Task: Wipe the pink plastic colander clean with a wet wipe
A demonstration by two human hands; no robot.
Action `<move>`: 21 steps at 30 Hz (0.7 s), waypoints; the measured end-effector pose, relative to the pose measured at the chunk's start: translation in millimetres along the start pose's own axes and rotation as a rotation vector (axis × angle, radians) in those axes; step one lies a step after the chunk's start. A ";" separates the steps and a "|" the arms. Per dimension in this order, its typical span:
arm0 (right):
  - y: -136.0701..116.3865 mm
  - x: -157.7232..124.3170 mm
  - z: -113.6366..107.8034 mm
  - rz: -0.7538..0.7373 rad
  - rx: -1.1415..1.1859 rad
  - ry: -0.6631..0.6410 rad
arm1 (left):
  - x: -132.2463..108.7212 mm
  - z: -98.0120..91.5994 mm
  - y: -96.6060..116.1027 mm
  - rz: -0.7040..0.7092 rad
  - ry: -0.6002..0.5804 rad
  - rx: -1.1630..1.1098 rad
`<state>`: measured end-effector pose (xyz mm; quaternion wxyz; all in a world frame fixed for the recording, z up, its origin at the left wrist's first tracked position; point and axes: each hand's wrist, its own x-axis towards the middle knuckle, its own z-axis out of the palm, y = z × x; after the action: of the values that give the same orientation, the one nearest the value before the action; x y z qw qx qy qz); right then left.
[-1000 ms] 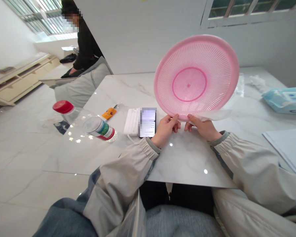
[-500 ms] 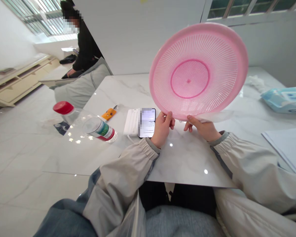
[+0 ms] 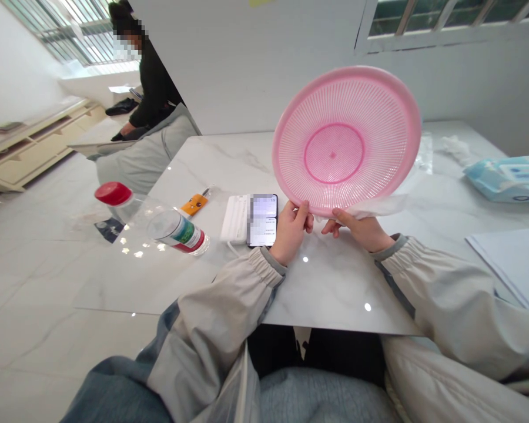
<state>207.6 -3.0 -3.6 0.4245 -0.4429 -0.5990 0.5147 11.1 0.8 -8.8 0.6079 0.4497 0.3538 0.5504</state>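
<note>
With both hands I hold a pink plastic colander [image 3: 346, 117] upright above the marble table [image 3: 335, 288], its perforated inside facing me. My left hand [image 3: 291, 232] grips the lower rim. My right hand [image 3: 361, 230] pinches the rim further along, and a white tissue or wipe [image 3: 374, 205] lies against the rim there. Close below my left hand lie a phone [image 3: 263, 220] with a blurred screen and a white rectangular device [image 3: 235, 218].
A clear plastic bottle [image 3: 176, 231] with a red cap lies on its side at the table's left. Nearby is a small orange item [image 3: 194, 204]. A blue wipes pack [image 3: 506, 179] and papers [image 3: 511, 264] sit right. A seated person [image 3: 154, 88] is at back left.
The colander has dropped a little from its higher position half a second ago and now sits close to where it was a second ago. My right hand has shifted slightly left.
</note>
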 end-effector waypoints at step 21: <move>6.1 3.4 -6.5 0.025 0.092 0.162 | 5.8 -3.9 1.8 0.053 0.223 0.034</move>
<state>213.6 2.3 -8.8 0.4849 -0.4707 -0.5329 0.5092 7.7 7.1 -8.1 0.5424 0.4052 0.4166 0.6067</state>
